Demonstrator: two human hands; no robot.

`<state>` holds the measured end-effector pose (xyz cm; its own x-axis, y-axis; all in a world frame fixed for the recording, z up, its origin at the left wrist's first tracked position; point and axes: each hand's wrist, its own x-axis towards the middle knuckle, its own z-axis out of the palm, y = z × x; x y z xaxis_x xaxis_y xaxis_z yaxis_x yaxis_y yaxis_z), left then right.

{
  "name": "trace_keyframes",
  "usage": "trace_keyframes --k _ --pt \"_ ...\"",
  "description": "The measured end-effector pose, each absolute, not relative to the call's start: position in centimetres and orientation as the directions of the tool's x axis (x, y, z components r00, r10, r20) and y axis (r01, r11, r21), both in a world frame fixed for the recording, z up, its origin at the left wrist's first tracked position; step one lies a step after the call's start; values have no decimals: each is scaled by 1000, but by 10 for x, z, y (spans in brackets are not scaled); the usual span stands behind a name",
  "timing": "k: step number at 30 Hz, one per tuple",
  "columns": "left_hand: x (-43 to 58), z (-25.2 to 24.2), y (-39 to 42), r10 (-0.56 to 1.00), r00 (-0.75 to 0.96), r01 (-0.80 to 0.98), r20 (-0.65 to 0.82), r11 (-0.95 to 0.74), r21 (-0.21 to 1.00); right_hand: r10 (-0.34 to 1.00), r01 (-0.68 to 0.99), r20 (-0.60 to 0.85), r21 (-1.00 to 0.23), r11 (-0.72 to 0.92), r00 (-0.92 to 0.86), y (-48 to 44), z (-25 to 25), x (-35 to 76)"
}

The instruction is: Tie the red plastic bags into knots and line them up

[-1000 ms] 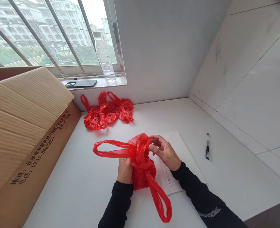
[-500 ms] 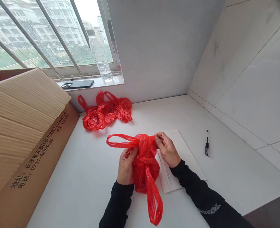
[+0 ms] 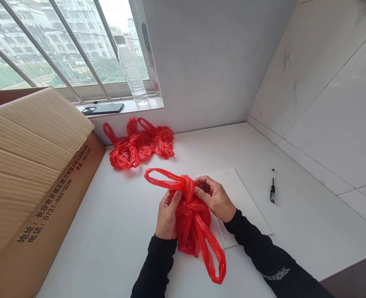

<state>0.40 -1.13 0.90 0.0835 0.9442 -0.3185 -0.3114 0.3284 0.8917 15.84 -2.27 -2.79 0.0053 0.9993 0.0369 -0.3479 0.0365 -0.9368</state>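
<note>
A red plastic bag (image 3: 190, 231) is between my hands over the white table, knotted in its middle. One handle loop sticks out to the upper left, the other hangs toward the lower right. My left hand (image 3: 168, 213) grips the bag's left side, thumb pressed on the plastic beside the knot. With thumb and fingers, my right hand (image 3: 216, 199) pinches the gathered plastic at the upper right of the knot. What the bag contains is hidden. Partly under the right hand and bag lies an open notebook (image 3: 243, 207) with handwritten marks.
More knotted red bags (image 3: 141, 145) lie by the back wall. A large cardboard box (image 3: 46, 198) stands on the left. On the sill are a phone (image 3: 108, 108) and a clear water bottle (image 3: 131, 74). A black pen (image 3: 272, 190) lies right of the notebook on the white table (image 3: 108, 231).
My right hand has moved left, closer to the knot. The upper loop has shortened and shifted right, while the lower loop has swung to the right.
</note>
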Motion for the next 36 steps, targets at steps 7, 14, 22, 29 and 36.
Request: trace_keyframes --k 7,14,22,29,36 --pt "8 20 -14 907 232 -189 -352 397 898 987 -538 -89 -843 -5 131 -19 -32 162" --pt "1 7 -9 940 170 -130 -297 320 938 995 -607 -91 -794 -43 48 -19 -32 163" --pt "5 15 -11 919 192 -163 -345 377 912 990 -662 -136 -745 -82 30 -18 -29 162" --pt "8 16 -14 941 182 -68 -286 303 951 977 -703 -177 -710 -45 117 -16 -32 164" --pt "-5 2 -7 964 53 -119 -261 265 957 995 -686 -85 -721 -101 -58 -21 -26 163"
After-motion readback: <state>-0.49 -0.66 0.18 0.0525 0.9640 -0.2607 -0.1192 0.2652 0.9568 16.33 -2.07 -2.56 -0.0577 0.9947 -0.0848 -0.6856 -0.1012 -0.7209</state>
